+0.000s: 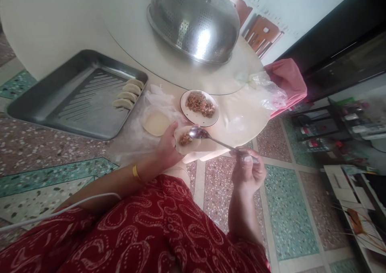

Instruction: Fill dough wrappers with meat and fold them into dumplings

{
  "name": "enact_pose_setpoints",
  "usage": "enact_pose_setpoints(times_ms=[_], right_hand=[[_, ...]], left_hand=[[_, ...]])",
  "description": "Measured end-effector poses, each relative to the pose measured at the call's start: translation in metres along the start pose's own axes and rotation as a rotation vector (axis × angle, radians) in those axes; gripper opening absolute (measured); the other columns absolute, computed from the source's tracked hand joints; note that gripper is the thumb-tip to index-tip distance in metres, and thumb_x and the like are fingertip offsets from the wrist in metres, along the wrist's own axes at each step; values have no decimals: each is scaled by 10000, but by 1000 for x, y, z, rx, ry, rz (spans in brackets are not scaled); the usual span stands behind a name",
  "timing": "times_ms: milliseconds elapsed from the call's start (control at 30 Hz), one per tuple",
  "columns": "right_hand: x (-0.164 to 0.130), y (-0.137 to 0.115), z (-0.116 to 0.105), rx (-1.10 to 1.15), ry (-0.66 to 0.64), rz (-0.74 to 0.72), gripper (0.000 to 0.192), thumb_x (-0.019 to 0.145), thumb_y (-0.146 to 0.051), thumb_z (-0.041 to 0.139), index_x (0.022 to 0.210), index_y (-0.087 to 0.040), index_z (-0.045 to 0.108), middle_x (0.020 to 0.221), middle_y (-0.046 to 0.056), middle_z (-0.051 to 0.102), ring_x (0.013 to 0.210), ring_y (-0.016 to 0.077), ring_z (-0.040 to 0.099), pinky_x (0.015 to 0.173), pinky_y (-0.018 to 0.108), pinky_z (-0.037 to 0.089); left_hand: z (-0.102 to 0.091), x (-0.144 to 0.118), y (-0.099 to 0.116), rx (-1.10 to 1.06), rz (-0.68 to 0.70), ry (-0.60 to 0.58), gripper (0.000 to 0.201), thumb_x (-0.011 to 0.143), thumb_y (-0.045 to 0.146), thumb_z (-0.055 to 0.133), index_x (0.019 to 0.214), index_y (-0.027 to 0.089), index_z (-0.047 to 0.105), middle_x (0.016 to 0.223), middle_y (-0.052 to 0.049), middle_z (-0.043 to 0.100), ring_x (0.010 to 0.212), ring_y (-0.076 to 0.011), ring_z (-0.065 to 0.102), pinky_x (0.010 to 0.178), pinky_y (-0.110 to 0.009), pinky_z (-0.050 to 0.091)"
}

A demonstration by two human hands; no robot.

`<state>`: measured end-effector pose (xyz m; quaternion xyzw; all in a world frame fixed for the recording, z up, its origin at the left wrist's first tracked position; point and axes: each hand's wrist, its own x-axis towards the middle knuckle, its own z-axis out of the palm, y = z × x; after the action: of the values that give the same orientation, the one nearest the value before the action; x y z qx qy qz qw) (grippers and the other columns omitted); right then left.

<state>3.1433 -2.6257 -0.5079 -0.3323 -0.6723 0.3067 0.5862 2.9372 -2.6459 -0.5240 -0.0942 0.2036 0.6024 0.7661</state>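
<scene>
My left hand (169, 147) holds a round dumpling wrapper (193, 146) with a small heap of meat filling (184, 138) on it. In my right hand (249, 168) is a metal spoon (221, 143), gripped by its handle, its bowl over the wrapper's edge beside the filling. Just beyond stands a white plate (193, 118) with a dark rim, carrying more minced filling (200, 103). To the left of it, a stack of round wrappers (156, 123) lies on clear plastic (132, 138). Folded dumplings (128, 96) sit in a row at the right side of a dark metal tray (81, 130).
A perforated metal dome cover (193, 27) stands on the round glass turntable (126, 44) at the table's middle. A pink chair cover (288, 80) and a crumpled plastic bag (267, 90) are at the right edge. A white cable (75, 204) runs along my left arm.
</scene>
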Motion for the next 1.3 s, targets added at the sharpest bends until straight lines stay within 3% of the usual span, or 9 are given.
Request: enact_pose_setpoints(times_ms=[300, 433, 600, 767, 833, 900, 1067, 1200, 1300], right_hand=[[6, -6, 6, -104, -104, 81, 111, 853, -322, 652, 939, -261, 689, 794, -28, 716, 625, 127, 704, 573, 276, 584], [13, -7, 4, -153, -27, -16, 95, 883, -315, 606, 933, -263, 668, 800, -30, 696, 647, 123, 706, 593, 285, 585], [16, -10, 2, -286, -129, -120, 87, 899, -256, 581, 950, -271, 650, 806, -27, 697, 668, 116, 699, 593, 274, 571], [26, 9, 12, -223, 78, -261, 85, 898, -279, 578, 956, -308, 633, 769, -36, 675, 688, 118, 687, 612, 281, 565], [29, 29, 21, -224, 90, -148, 57, 879, -331, 592, 919, -302, 621, 786, -23, 678, 725, 134, 692, 663, 307, 571], [30, 51, 30, -202, 82, 110, 136, 859, -410, 582, 898, -280, 593, 814, -9, 678, 748, 142, 693, 724, 333, 577], [21, 89, 42, -182, 51, 311, 262, 888, -474, 502, 952, -225, 550, 773, 11, 690, 719, 147, 689, 702, 343, 577], [3, 77, 27, -192, 9, 390, 403, 872, -526, 508, 1139, -224, 524, 838, 43, 713, 780, 158, 688, 718, 336, 560], [-16, 52, 11, -245, 57, 412, 380, 878, -540, 503, 1066, -225, 599, 836, 32, 700, 781, 160, 667, 684, 324, 549]], left_hand=[[-8, -1, -4, -4, 8, -34, 516, 995, 401, 283, 1221, 62, 600, 1045, -159, 727, 982, -231, 686, 870, -358, 554], [-11, 2, -6, 11, 17, -46, 541, 995, 420, 285, 1219, 41, 600, 1023, -163, 731, 974, -231, 688, 882, -346, 550], [-4, 1, -5, 4, 7, -2, 565, 1006, 413, 260, 1274, 17, 561, 942, -151, 743, 967, -241, 699, 894, -352, 547], [-3, -2, -1, 19, -34, -1, 598, 991, 436, 277, 1296, -10, 534, 943, -192, 739, 965, -273, 706, 894, -383, 545], [-5, -4, -2, 43, -48, -19, 602, 983, 449, 293, 1268, -12, 553, 966, -211, 734, 967, -293, 705, 902, -404, 540], [-9, -6, -3, 63, -49, -52, 578, 976, 454, 323, 1239, 6, 575, 978, -208, 736, 965, -302, 705, 912, -418, 532], [-19, -7, -9, 120, -114, -199, 546, 969, 472, 382, 1254, 53, 586, 981, -170, 744, 982, -280, 701, 939, -392, 509], [-23, -9, -17, 178, -224, -249, 558, 974, 475, 394, 1329, 70, 541, 1043, -167, 731, 982, -258, 695, 931, -361, 492], [-22, -10, -25, 236, -304, -246, 565, 968, 484, 412, 1354, 87, 523, 1065, -164, 720, 958, -261, 694, 905, -371, 492]])
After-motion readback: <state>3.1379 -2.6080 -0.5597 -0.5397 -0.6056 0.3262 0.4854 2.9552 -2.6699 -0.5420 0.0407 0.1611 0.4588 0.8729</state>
